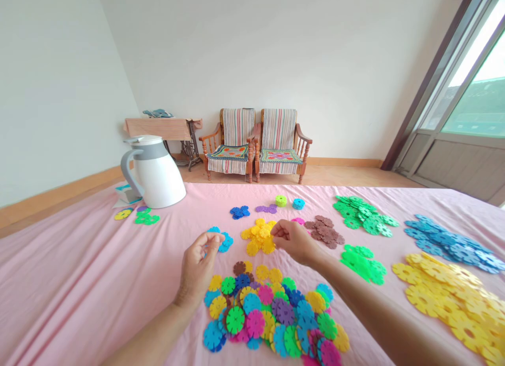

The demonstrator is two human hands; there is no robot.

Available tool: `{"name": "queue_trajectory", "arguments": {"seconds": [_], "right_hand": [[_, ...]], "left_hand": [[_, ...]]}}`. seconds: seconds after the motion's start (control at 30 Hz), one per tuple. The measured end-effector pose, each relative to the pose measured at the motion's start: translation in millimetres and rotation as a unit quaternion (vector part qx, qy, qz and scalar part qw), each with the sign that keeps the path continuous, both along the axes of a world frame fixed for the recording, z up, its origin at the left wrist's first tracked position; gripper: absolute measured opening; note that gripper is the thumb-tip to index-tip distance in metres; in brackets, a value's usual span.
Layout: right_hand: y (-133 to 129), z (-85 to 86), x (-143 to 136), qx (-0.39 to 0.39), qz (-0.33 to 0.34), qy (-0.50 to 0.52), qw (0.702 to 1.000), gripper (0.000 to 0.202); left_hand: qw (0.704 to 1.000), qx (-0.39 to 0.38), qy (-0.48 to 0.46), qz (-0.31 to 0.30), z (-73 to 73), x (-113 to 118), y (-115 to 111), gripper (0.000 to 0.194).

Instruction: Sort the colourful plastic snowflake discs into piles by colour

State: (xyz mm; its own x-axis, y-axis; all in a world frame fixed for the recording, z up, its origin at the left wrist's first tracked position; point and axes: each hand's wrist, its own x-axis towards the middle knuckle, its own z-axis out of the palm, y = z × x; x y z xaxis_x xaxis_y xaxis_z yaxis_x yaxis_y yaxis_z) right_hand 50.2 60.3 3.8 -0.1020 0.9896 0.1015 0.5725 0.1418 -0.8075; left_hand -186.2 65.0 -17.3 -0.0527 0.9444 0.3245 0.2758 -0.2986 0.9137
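My left hand [200,258] is closed in a pinch beside a small pile of light blue notched plastic discs [225,243]. Whatever is between its fingertips, if anything, is too small to make out. At the right edge of a yellow disc pile [258,234], my right hand [294,242] has its thumb and fingers pinched together on a yellow disc, partly hidden by the fingers. Nearer to me, below both hands, spreads a mixed heap of discs [272,313] in green, blue, pink, purple, yellow and brown.
Sorted piles lie rightward: brown [324,232], dark green [365,215], bright green [363,263], blue [452,242] and large yellow [453,297]. Dark blue [240,212] and purple discs [266,209] sit farther back. A white jug [160,176] stands left on the pink cloth [98,261].
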Motion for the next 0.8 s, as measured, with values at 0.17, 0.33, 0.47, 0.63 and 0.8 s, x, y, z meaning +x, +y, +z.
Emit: {"name": "queue_trajectory", "arguments": {"seconds": [0.17,0.33,0.47,0.63,0.8], "right_hand": [[-7.7,2.6,-0.9,0.014,-0.017,-0.027,0.999,0.014],[-44.0,9.3,-3.5,-0.010,0.082,-0.126,0.989,0.017],[-53.9,11.5,-5.7,-0.018,0.088,-0.182,0.979,0.021],[-48.9,10.3,-5.0,-0.026,0.092,-0.171,0.981,0.019],[-47.5,9.5,-3.4,-0.027,0.104,-0.176,0.978,0.021]], "left_hand": [[1.000,0.005,0.000,0.001,1.5,0.6,-1.1,0.031],[1.000,0.005,-0.006,-0.002,3.8,3.2,-2.8,0.030],[1.000,0.006,-0.014,0.000,5.2,4.2,-4.0,0.031],[1.000,0.003,-0.012,-0.002,6.1,4.3,-4.8,0.031],[1.000,0.006,-0.014,-0.001,4.8,4.3,-4.1,0.030]]}}
